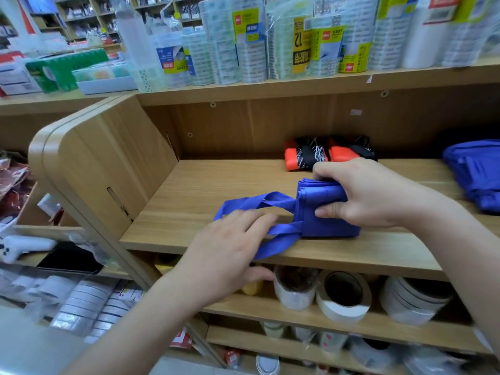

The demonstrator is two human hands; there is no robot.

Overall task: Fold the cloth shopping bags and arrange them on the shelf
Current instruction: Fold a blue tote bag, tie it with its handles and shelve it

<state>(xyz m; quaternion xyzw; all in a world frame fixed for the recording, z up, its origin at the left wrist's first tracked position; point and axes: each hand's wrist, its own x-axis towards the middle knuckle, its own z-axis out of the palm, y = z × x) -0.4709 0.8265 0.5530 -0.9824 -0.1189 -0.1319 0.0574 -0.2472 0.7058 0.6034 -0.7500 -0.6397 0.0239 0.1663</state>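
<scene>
Forearms reach over the wooden shelf. On its front edge sits the folded blue bag, clamped by the curled right hand. Left hand, fingers flat and open, presses the loose handles; tuck them under, keeping the bundle pinned.

A light wooden shelving unit fills the view, its rounded side panel standing left of the hands. Above the hands, the upper shelf board carries wrapped tape stacks, and below them a lower shelf holds masking tape rolls. Further wooden shelves stand far off at upper left, evenly lit.
</scene>
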